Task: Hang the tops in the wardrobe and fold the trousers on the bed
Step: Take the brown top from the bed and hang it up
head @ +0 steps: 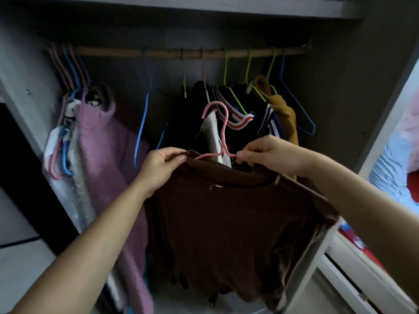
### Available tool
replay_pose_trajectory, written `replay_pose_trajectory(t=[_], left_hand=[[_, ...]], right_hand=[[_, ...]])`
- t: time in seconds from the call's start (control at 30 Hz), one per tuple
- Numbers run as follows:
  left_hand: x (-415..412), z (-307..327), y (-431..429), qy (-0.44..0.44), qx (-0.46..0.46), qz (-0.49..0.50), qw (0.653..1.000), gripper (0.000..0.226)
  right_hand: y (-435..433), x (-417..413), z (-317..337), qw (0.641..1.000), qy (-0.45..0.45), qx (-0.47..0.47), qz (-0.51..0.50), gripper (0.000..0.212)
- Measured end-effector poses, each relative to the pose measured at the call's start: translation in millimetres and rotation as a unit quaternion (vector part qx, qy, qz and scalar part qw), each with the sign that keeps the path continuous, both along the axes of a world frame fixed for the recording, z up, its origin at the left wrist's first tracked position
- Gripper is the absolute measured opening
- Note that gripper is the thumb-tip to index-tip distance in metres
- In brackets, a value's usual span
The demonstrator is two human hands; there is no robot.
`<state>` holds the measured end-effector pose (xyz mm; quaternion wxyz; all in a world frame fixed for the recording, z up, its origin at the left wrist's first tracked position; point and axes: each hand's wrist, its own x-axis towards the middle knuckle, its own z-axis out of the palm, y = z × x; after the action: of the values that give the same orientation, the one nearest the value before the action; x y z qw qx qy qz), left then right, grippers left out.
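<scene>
A dark brown top [231, 223] hangs in front of the open wardrobe on a pink wire hanger [223, 130], whose hook points up, below the wooden rail [163, 52]. My left hand [162, 168] pinches the top's collar at its left end. My right hand [269, 154] grips the hanger's right arm together with the collar. Most of the hanger's arms are hidden inside the top.
On the rail hang several dark tops, a mustard top [284, 112] and an empty blue hanger [299, 105] at right, another blue hanger [141, 123] in the middle, and a mauve fuzzy garment [99, 141] at left. Bedding [394, 164] shows at far right.
</scene>
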<state>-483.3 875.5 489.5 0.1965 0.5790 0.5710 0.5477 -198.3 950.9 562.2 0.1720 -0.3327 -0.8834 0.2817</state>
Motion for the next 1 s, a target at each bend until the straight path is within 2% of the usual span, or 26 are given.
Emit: replay_pose_trajectory(t=[0.1, 0.2, 0.27, 0.33, 0.4, 0.47, 0.57, 0.63, 0.7, 0.83, 1.0], left_hand=[[-8.1, 10.1, 1.8, 0.2, 0.069, 0.075, 0.974, 0.013], [-23.6, 30.1, 1.7, 0.293, 0.155, 0.201, 0.922, 0.02], [-40.3, 40.3, 3.1, 0.317, 0.119, 0.3, 0.892, 0.043], [-55.0, 48.6, 5.8, 0.301, 0.011, 0.312, 0.901, 0.067], [-64.5, 52.1, 11.1, 0.272, -0.076, 0.285, 0.916, 0.072], [-69.5, 51.6, 16.1, 0.285, -0.083, 0.279, 0.913, 0.059], [-73.3, 50.6, 18.6, 0.296, -0.042, 0.288, 0.91, 0.04], [-75.1, 50.5, 20.2, 0.297, -0.022, 0.302, 0.906, 0.034], [-76.1, 51.2, 23.3, 0.304, -0.019, 0.318, 0.898, 0.034], [-81.4, 49.6, 29.1, 0.296, -0.029, 0.346, 0.89, 0.039], [-90.9, 44.6, 31.6, 0.303, -0.024, 0.334, 0.892, 0.076]], right_hand=[[-10.5, -17.1, 5.7, 0.98, 0.088, -0.178, -0.009, 0.022], [-12.8, -35.4, 9.5, 0.936, 0.167, -0.305, -0.062, 0.025], [-15.6, -46.2, 14.6, 0.906, 0.186, -0.373, -0.071, 0.028], [-17.5, -58.0, 19.8, 0.887, 0.212, -0.404, -0.066, 0.03], [-15.3, -75.2, 23.2, 0.908, 0.222, -0.343, -0.087, 0.028], [-13.3, -96.5, 25.8, 0.935, 0.237, -0.243, -0.103, 0.03], [-8.1, -124.2, 25.9, 0.923, 0.306, -0.215, -0.089, 0.026], [-1.8, -138.8, 30.1, 0.917, 0.338, -0.204, -0.064, 0.017], [5.9, -153.4, 38.6, 0.907, 0.369, -0.192, -0.062, 0.016], [30.9, -189.0, 54.8, 0.894, 0.405, -0.184, -0.063, 0.026], [77.1, -231.4, 67.7, 0.893, 0.427, -0.127, -0.07, 0.024]])
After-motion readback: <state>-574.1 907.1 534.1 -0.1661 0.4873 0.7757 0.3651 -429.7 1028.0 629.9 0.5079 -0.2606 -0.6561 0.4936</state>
